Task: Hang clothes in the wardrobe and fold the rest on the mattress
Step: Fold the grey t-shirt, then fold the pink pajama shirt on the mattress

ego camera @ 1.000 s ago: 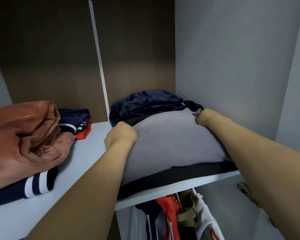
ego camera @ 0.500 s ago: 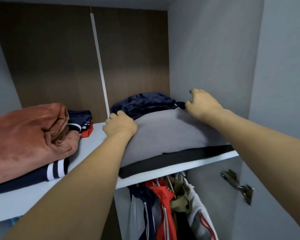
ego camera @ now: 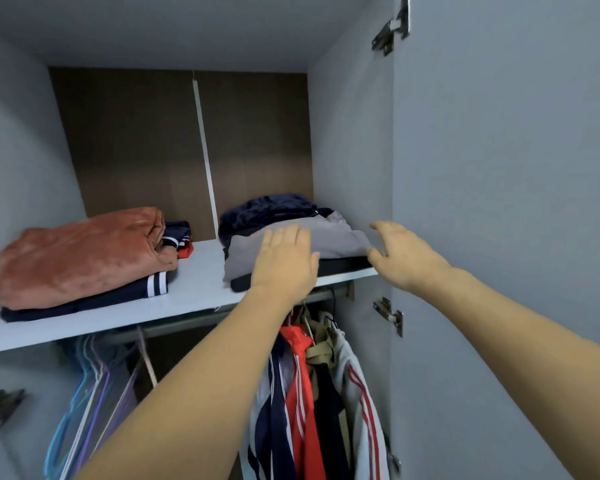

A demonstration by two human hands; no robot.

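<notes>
Both bare arms reach up toward the upper shelf [ego camera: 194, 289] of an open wardrobe [ego camera: 350, 140]. The left hand [ego camera: 286, 261] is spread flat, fingers straight and close together, in front of a folded grey garment [ego camera: 326, 237]; whether the fingertips touch the cloth or hover just before it cannot be told. It holds nothing. The right hand [ego camera: 400, 252] is also open, fingers loosely extended and thumb apart, just beside the right end of the same garment near the shelf's front corner, and it grips nothing. The grey garment lies on the right half of the shelf on top of a black folded piece [ego camera: 340, 265] whose edge shows at the shelf front, and a crumpled navy garment [ego camera: 271, 207] sits behind it against the brown back panel [ego camera: 136, 140]. On the left half of the shelf, well apart, a rust-orange plush blanket [ego camera: 80, 254] rests on a navy item with white stripes [ego camera: 132, 294], with a bit of red cloth [ego camera: 186, 251] showing behind it. Under the shelf runs a rail [ego camera: 184, 323]. From it hang clothes [ego camera: 302, 403] in red, navy, white and khaki on the right, and a bunch of pale blue and purple hangers [ego camera: 84, 410] on the left. Metal hinges [ego camera: 390, 315] sit on the open right door [ego camera: 499, 168].
</notes>
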